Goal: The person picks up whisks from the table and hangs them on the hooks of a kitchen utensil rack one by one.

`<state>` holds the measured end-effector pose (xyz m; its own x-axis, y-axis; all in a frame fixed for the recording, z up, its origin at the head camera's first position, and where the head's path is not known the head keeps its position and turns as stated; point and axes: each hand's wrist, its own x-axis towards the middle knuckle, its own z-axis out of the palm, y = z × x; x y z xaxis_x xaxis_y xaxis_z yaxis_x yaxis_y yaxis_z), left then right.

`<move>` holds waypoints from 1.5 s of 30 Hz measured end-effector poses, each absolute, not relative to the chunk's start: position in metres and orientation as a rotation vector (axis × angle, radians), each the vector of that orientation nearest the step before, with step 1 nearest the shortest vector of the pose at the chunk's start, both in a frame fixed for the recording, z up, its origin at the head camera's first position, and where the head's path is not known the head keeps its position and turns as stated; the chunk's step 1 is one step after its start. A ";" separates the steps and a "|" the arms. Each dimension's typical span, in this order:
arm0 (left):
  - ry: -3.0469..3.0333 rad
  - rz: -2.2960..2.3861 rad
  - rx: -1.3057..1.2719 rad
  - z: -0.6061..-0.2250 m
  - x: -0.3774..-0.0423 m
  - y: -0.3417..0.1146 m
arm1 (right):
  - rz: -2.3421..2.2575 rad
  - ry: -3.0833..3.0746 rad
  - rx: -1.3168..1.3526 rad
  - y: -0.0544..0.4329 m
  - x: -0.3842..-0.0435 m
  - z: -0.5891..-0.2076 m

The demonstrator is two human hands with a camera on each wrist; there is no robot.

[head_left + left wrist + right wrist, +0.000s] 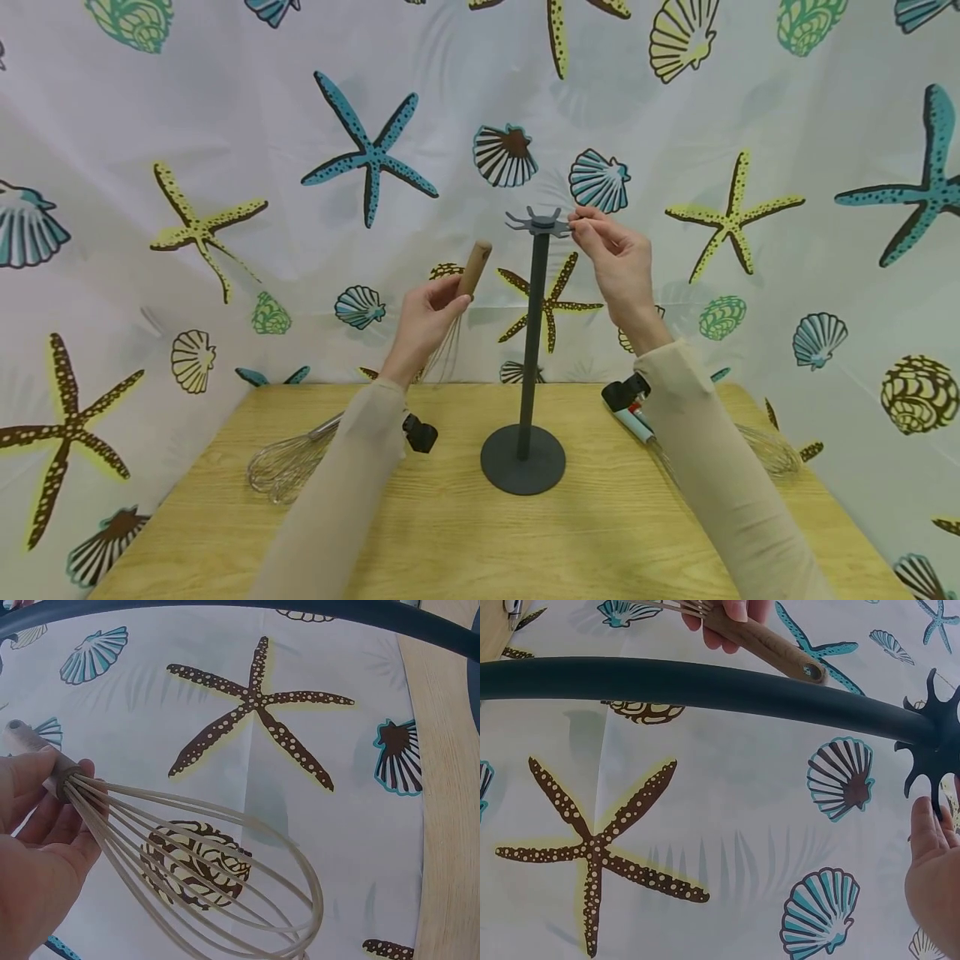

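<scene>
My left hand (427,321) holds a whisk by its wooden handle (474,268), raised above the table to the left of a dark utensil stand (533,333). The handle points up, with a hole near its end. In the left wrist view, the whisk's wire loops (217,847) spread out below the fingers. The stand is upright on a round base, topped by a ring of hooks (542,222). With thumb and fingertips, my right hand (618,262) pinches one hook on the right side. In the right wrist view, those fingers (924,829) are at the hook's tip.
A wire whisk (288,467) lies on the wooden table (450,542) at the left, partly behind the left sleeve. Near the right sleeve lie a whisk with a light blue handle (633,423) and more whisk wires (772,450). A shell-and-starfish cloth (420,50) hangs behind.
</scene>
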<state>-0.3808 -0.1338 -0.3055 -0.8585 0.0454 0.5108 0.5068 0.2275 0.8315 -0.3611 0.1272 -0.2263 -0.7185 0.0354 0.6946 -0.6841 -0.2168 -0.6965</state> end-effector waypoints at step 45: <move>-2.059 -1.676 -0.468 -0.242 -0.394 -0.079 | 1.825 -1.593 0.745 0.124 -0.361 -0.231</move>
